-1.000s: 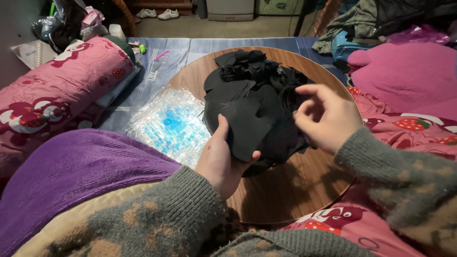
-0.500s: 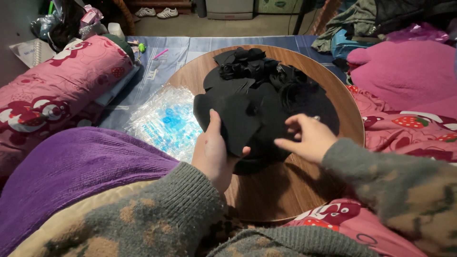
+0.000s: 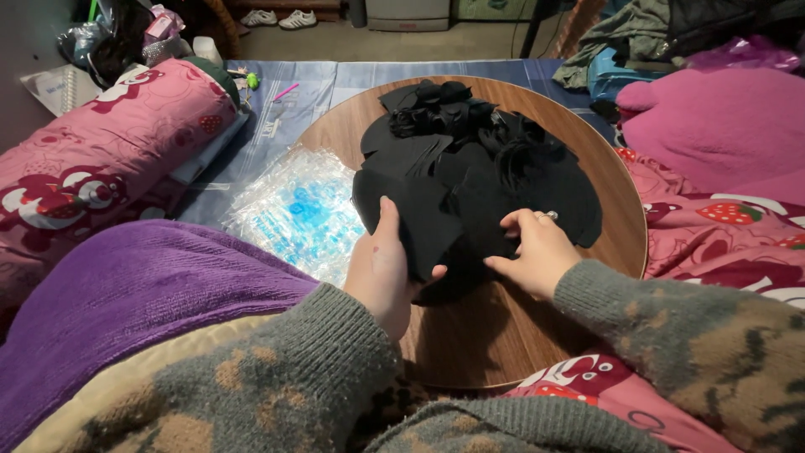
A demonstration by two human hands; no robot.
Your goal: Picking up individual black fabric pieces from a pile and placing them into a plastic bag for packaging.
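Black felt pieces (image 3: 470, 176), flat and matte, under both hands' fingers (image 3: 521, 228).

Left hand (image 3: 381, 268) grips black fabric pieces (image 3: 470, 180) on round wooden table (image 3: 470, 335); right hand (image 3: 537, 252) touches them.

I sit low before a round wooden table (image 3: 537, 352) with a brown grain top, its near edge close to my lap. A purple blanket (image 3: 126, 302) covers my left side. Beyond the table's left edge lies a blue sheet (image 3: 335, 84) on the floor, and on it a clear plastic packet (image 3: 293, 210). A pink printed bolster (image 3: 101, 159) runs along the far left. Off the right edge, a magenta cushion (image 3: 713, 134) rests on a pink strawberry-print quilt (image 3: 721, 226). White shoes (image 3: 281, 17) stand on the dim bare floor at the far end.
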